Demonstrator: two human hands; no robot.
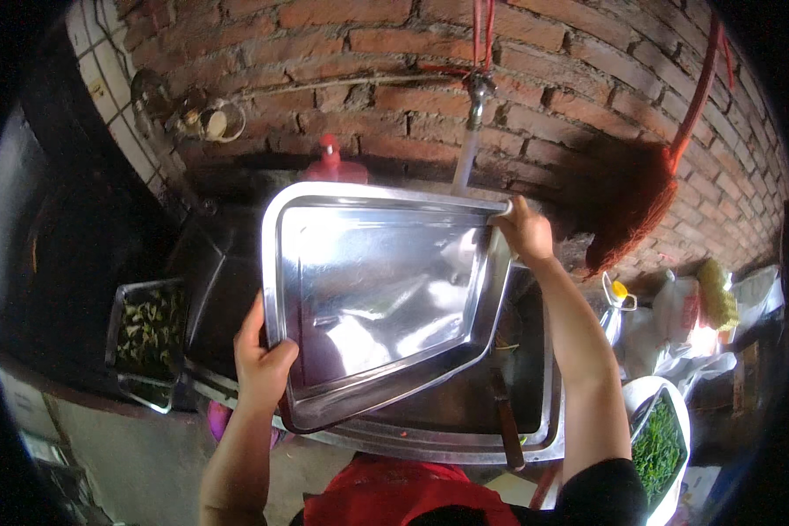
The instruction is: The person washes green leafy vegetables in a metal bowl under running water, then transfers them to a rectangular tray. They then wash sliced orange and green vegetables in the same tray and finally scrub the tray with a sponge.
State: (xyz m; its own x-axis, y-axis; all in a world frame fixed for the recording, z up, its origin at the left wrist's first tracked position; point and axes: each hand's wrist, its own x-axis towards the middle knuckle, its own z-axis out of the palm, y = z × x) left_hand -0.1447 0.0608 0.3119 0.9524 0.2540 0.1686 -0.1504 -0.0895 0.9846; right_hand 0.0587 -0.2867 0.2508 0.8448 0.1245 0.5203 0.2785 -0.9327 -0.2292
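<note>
Both hands hold up a shiny rectangular stainless-steel tray [381, 289], tilted so that its inside faces me. My left hand [263, 361] grips its left rim near the lower corner, thumb over the edge. At the upper right corner, my right hand [526, 230] is closed on the rim. Under the tray lies a metal sink [434, 411], partly hidden. A knife with a brown handle [509, 427] rests across the sink's front edge, and its blade is partly in shadow.
Left of the sink stands a metal tray of leafy pieces [148, 325]. A white container [677, 394] at lower right holds chopped greens [657, 440]. A hose [467, 154] hangs from the tap [480, 89] on the brick wall. An orange-red broom [644, 204] hangs at right.
</note>
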